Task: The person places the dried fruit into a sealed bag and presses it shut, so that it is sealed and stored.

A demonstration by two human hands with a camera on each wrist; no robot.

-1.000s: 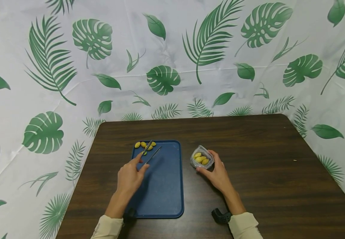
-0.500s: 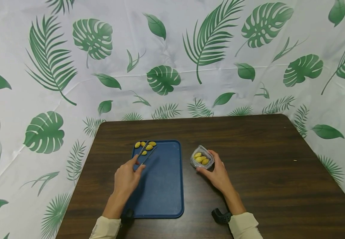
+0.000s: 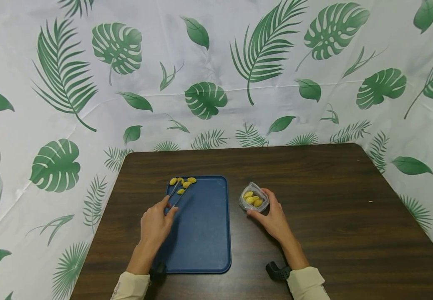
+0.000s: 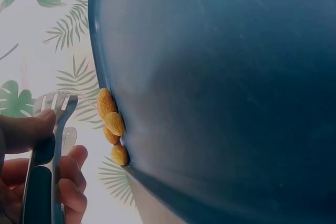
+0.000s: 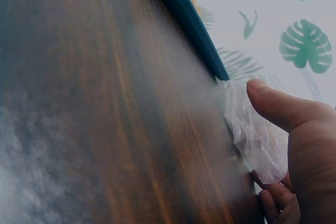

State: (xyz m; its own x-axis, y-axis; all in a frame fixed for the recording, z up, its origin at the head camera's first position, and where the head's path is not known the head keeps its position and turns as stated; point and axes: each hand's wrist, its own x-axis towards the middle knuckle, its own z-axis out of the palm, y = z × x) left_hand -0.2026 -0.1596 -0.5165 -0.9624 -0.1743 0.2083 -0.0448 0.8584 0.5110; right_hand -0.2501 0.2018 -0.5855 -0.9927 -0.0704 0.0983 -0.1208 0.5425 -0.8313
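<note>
My left hand [image 3: 154,225] holds metal tongs [image 4: 59,127] above the far left part of a blue tray [image 3: 201,233]. Fork-like ends show on the tongs in the left wrist view, with the two arms spread apart. In the head view their tips reach over several almonds [image 3: 187,184] in the tray's far left corner; whether they touch any, I cannot tell. To the right of the tray, my right hand [image 3: 274,221] grips a small clear plastic container [image 5: 257,135], thumb on the near side. Several almonds [image 3: 253,200] lie inside it.
Tray and container are on a dark wood-grain table [image 3: 333,208]. A white cloth with green leaf prints [image 3: 220,50] hangs behind and beside it. A tiny pale speck [image 3: 370,201] lies on the table at the right.
My left hand has moved left and slightly nearer, bringing the tong tips back over the almonds in the tray corner. My right hand and the container have stayed in place.
</note>
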